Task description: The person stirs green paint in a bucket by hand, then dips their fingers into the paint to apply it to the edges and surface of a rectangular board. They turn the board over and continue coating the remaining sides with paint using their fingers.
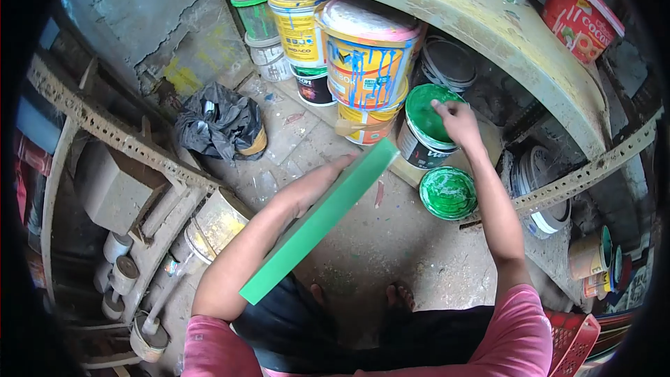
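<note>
A long green board (321,220) slants across the front of my body. My left hand (317,185) is closed on its far side, with most of the fingers hidden behind it. To the right stands a paint bucket (424,151) with a green top, which could be wet paint or a coated surface. Over that green top (423,108) my right hand (457,123) is closed, thumb toward the middle; what it holds, if anything, cannot be made out. A round green-smeared lid (448,193) lies on the floor just in front of the bucket.
Stacked paint buckets (370,63) with blue drips stand beneath a curved shelf (481,21). A black plastic bag (220,126) sits at the left on the floor. Slotted metal rails (125,122) run along both sides, and a red crate (574,345) is at lower right.
</note>
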Demonstrator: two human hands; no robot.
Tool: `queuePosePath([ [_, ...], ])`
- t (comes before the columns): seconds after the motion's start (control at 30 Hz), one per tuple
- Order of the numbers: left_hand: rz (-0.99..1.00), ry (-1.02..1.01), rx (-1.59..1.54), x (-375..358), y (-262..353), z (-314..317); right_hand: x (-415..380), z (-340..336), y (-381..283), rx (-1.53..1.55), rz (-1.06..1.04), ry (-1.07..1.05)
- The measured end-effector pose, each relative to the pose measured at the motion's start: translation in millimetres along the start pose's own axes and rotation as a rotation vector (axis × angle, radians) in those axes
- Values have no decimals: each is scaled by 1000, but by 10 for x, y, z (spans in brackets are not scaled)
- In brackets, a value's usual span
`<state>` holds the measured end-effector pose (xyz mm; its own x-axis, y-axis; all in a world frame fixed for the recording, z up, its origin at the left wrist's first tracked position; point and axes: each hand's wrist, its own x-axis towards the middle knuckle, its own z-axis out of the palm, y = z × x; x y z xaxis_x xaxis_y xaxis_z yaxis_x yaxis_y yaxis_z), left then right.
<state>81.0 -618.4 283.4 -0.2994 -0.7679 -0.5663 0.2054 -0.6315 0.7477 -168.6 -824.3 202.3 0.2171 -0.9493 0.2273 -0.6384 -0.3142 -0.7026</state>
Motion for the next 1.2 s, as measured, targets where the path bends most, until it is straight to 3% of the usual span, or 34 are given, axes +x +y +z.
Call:
queuePosePath([
  [0.03, 6, 6, -7, -23, 21, 31, -82, -64, -151, 103, 11, 24],
  [0.1, 38, -45, 335, -47, 94, 89, -275, -157, -444, 257, 0, 89],
  [0.2, -84, 66, 359, -84, 170, 196, -597, -353, -862, 605, -53, 179],
  [0.27, -6, 95, 385, -16, 90, 157, -866, -518, -1142, 753, -141, 145],
  [0.33, 71, 126, 406, 111, -24, 74, -1062, -624, -1319, 638, -414, 208],
  [0.4, 117, 72, 207, 267, -135, -20, -1193, -744, -1441, 372, -744, 237],
  [0.53, 175, -84, 243, 370, -220, -85, -1433, -818, -1677, 126, -903, 211],
  [0.8, 131, 128, 409, 123, -103, 52, -1583, -763, -1808, 6, -1018, 185],
  [1.2, 183, 76, 440, 135, -77, 60, -1644, -773, -1838, -147, -1058, 100],
])
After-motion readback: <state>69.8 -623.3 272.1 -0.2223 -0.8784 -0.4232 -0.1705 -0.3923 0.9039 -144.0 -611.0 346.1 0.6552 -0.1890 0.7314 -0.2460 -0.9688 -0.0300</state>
